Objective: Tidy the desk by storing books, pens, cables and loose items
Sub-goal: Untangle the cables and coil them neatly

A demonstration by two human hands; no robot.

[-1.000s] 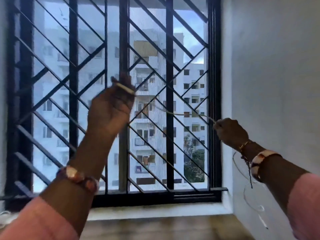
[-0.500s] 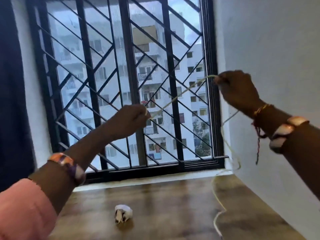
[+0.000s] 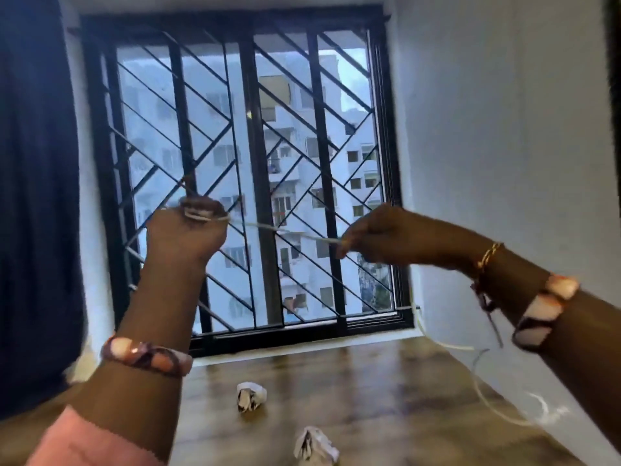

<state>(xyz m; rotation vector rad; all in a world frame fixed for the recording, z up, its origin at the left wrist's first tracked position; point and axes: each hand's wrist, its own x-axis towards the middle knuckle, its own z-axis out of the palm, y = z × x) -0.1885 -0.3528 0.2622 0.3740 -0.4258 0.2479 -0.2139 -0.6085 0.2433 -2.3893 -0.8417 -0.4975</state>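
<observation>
though stretched between both hands (image 3: 186, 230) (image 3: 373, 237), white cable (image 3: 285, 230), unlabelled

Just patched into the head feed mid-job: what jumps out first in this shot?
Two raised hands stretch a thin white cable before the barred window: the left hand grips wound loops, the right hand pinches the strand. Its slack trails down the right wall onto the wooden desk, where two crumpled paper balls lie.

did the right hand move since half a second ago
Yes. The right hand dropped against the window frame, from upper to mid height, pinching the cable.
</observation>
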